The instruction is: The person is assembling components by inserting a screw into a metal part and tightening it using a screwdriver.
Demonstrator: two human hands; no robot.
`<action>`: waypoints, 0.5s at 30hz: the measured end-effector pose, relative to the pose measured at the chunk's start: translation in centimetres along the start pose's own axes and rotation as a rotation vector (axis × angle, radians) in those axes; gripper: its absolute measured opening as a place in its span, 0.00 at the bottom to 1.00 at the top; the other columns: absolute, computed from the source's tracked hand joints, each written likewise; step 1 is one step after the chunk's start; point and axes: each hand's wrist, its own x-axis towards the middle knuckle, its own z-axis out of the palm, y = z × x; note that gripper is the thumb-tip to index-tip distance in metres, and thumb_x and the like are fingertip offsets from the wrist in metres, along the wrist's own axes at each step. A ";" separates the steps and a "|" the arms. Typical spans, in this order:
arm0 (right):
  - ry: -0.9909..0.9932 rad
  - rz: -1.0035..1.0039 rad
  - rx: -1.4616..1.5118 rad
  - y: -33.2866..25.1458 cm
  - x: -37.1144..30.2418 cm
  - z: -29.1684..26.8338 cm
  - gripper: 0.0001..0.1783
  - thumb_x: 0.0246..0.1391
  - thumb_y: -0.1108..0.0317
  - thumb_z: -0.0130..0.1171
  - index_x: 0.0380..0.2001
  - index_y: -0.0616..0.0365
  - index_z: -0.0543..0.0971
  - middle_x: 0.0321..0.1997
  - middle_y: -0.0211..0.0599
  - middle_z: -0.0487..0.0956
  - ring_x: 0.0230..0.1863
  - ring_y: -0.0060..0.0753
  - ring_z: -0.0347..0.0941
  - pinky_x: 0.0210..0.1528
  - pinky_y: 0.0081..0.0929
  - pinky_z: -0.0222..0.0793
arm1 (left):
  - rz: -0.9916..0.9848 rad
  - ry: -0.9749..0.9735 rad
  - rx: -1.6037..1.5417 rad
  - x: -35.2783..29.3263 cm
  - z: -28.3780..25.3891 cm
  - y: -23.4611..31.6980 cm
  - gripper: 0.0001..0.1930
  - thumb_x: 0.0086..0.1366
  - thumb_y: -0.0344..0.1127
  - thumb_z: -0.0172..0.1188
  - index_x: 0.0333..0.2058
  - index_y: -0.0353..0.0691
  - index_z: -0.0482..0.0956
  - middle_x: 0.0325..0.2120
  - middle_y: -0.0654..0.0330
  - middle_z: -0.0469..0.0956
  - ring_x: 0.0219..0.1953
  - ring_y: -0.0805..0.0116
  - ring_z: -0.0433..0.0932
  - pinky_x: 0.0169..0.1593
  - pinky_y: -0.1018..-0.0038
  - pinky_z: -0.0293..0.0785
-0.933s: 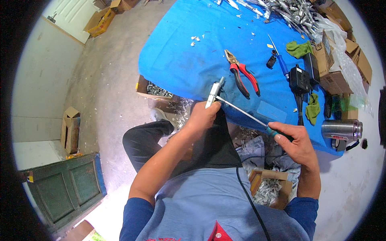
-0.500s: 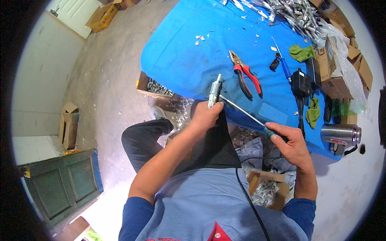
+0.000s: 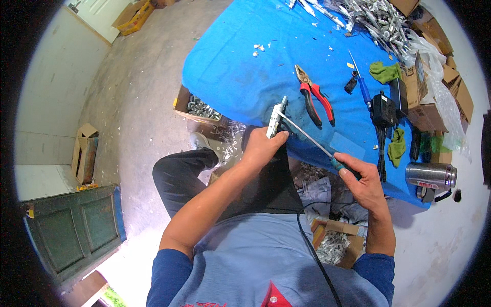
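Head view, looking down: we see a seated person in a blue long-sleeved shirt and dark trousers working at the near edge of a table covered in a bright blue cloth (image 3: 245,77). Our left hand (image 3: 263,148) is closed around the lower end of a slim white and silver metal fitting (image 3: 276,117), holding it upright just over the cloth's near edge. Our right hand (image 3: 360,179) is curled tight around the green handle of a long steel-shafted screwdriver (image 3: 307,139), whose shaft runs up and left until its tip meets the fitting beside the left-hand fingers.

Farther out on the cloth, right of the fitting, lie red-handled pliers (image 3: 314,94), jaws pointing away from us. Right of them we find a blue-handled screwdriver (image 3: 361,82), a black power adapter with its cord (image 3: 382,110) and two crumpled green rags (image 3: 395,143). A heap of silver metal parts (image 3: 378,20) fills the far right corner, next to brown cardboard boxes (image 3: 434,82). A steel flask (image 3: 429,175) lies on its side at the table's right edge.

On the concrete floor to the left stand an open cardboard box of metal pieces (image 3: 197,107) against the table, a small empty-looking carton (image 3: 86,152) and a dark green panelled door leaf (image 3: 74,230) laid flat.
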 end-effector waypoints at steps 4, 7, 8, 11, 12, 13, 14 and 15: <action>-0.013 0.014 0.047 0.4 -0.2 0.1 0.19 0.54 0.74 0.56 0.50 0.64 0.77 0.49 0.47 0.80 0.52 0.34 0.76 0.55 0.28 0.67 | -0.070 -0.066 -0.119 -0.3 -0.2 0.1 0.19 0.60 0.50 0.59 0.28 0.36 0.77 0.17 0.68 0.67 0.19 0.78 0.64 0.22 0.76 0.58; -0.025 0.064 0.079 0.5 -0.4 0.0 0.19 0.54 0.74 0.56 0.50 0.64 0.77 0.49 0.47 0.80 0.53 0.34 0.75 0.56 0.28 0.66 | -0.123 -0.112 -0.202 -0.4 -0.3 -0.1 0.18 0.62 0.49 0.58 0.29 0.37 0.76 0.17 0.69 0.66 0.19 0.79 0.63 0.22 0.77 0.57; -0.032 0.083 0.088 0.5 -0.4 0.0 0.19 0.54 0.74 0.56 0.50 0.64 0.77 0.50 0.47 0.80 0.53 0.33 0.75 0.57 0.28 0.66 | -0.115 -0.115 -0.212 -0.4 -0.3 -0.4 0.17 0.62 0.49 0.58 0.29 0.37 0.76 0.17 0.69 0.66 0.19 0.78 0.63 0.22 0.77 0.58; -0.026 0.127 0.121 0.7 -0.6 0.2 0.19 0.54 0.74 0.56 0.50 0.64 0.77 0.50 0.46 0.80 0.53 0.34 0.74 0.57 0.28 0.66 | -0.041 -0.060 -0.186 -0.6 0.2 -0.6 0.18 0.64 0.49 0.57 0.29 0.38 0.76 0.17 0.70 0.66 0.20 0.78 0.63 0.23 0.76 0.59; -0.024 0.138 0.127 0.7 -0.7 0.2 0.19 0.54 0.74 0.56 0.50 0.64 0.77 0.50 0.46 0.80 0.54 0.33 0.74 0.57 0.28 0.66 | -0.009 -0.032 -0.168 -0.6 0.5 -0.6 0.18 0.64 0.49 0.57 0.28 0.38 0.76 0.18 0.70 0.66 0.20 0.78 0.63 0.23 0.76 0.60; -0.023 0.144 0.128 0.7 -0.7 0.3 0.19 0.54 0.74 0.55 0.50 0.64 0.77 0.50 0.46 0.80 0.53 0.33 0.74 0.57 0.28 0.66 | 0.002 -0.023 -0.162 -0.6 0.7 -0.8 0.18 0.64 0.50 0.57 0.28 0.38 0.76 0.18 0.70 0.66 0.20 0.78 0.63 0.24 0.76 0.60; -0.021 0.142 0.135 0.7 -0.8 0.3 0.19 0.54 0.74 0.55 0.50 0.64 0.77 0.49 0.46 0.80 0.53 0.32 0.74 0.56 0.28 0.66 | 0.014 -0.015 -0.155 -0.4 0.8 -1.0 0.19 0.64 0.50 0.57 0.27 0.38 0.76 0.18 0.70 0.67 0.20 0.78 0.64 0.24 0.75 0.61; -0.020 0.140 0.141 0.8 -0.9 0.3 0.19 0.54 0.74 0.55 0.50 0.64 0.76 0.49 0.45 0.80 0.52 0.32 0.74 0.56 0.28 0.66 | 0.025 -0.005 -0.148 -0.4 0.9 -1.2 0.19 0.64 0.51 0.56 0.27 0.38 0.76 0.18 0.69 0.67 0.21 0.77 0.64 0.24 0.75 0.61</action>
